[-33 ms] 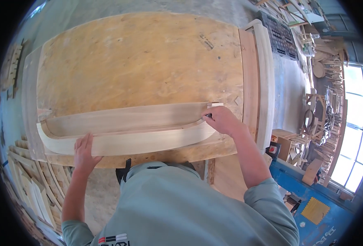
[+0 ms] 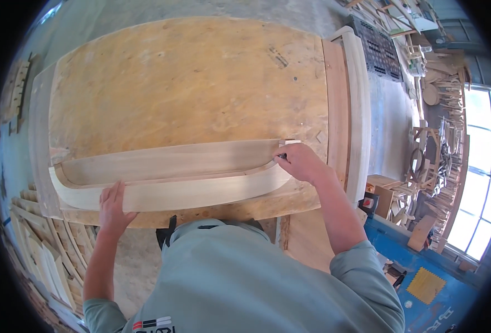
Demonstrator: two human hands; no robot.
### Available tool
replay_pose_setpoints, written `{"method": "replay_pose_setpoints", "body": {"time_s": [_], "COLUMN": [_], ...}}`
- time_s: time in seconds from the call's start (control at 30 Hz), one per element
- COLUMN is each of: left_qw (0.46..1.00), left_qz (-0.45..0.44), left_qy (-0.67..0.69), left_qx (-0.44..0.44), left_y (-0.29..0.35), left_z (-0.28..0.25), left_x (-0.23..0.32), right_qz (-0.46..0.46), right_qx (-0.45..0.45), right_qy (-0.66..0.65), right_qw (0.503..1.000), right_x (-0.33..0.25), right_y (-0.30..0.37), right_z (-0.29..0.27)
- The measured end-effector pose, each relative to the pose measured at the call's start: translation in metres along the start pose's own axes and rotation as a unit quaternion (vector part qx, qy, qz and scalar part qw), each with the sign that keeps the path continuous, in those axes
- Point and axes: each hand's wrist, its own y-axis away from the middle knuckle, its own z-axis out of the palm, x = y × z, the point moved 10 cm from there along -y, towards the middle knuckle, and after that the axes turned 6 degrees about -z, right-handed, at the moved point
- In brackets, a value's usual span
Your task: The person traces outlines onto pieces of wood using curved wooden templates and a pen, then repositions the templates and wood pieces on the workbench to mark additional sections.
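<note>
A long pale wooden piece (image 2: 179,192), curved up at both ends like a shallow trough rim, lies near the front edge of the worktable. My left hand (image 2: 114,208) rests on its near face left of the middle, fingers stretched out flat to the top edge and thumb apart. At the right curved end my right hand (image 2: 301,161) is closed around a small dark tool (image 2: 282,156), its tip at the inner edge of the wood. Most of that tool is hidden in my fingers, so its kind does not show. Behind the curved piece lies a flat pale board (image 2: 173,161).
The plywood worktable (image 2: 190,83) carries a pale wooden rail (image 2: 359,111) along its right side. Curved wooden parts (image 2: 45,255) are stacked at lower left. A blue cabinet (image 2: 423,288) stands at lower right, a black pallet (image 2: 374,47) at upper right.
</note>
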Motion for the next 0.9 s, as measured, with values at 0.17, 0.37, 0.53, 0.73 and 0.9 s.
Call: {"method": "replay_pose_setpoints", "body": {"time_s": [0.17,0.37,0.53,0.73,0.9], "left_qw": [1.000,1.000,1.000,1.000,1.000], "left_qz": [-0.006,-0.013,-0.005,-0.001,0.004], "left_qy": [-0.007,0.001,0.005,0.004,-0.004], "left_qx": [-0.005,-0.009,-0.012,-0.014,-0.012], "left_y": [0.000,-0.001,-0.002,-0.004,0.001], "left_z": [0.004,-0.001,-0.003,-0.004,0.000], "left_x": [-0.003,0.000,0.001,0.003,0.000], "right_qz": [-0.012,-0.006,-0.008,-0.011,0.001], "right_qx": [-0.006,-0.044,-0.058,0.128,0.285], "right_qy": [0.027,0.095,0.112,0.181,0.039], "right_qw": [1.000,0.994,0.992,0.975,0.958], "right_x": [0.008,0.007,0.003,-0.002,-0.017], "right_y": [-0.006,-0.019,-0.028,-0.025,0.019], "right_z": [-0.010,-0.018,-0.020,-0.066,-0.089]}}
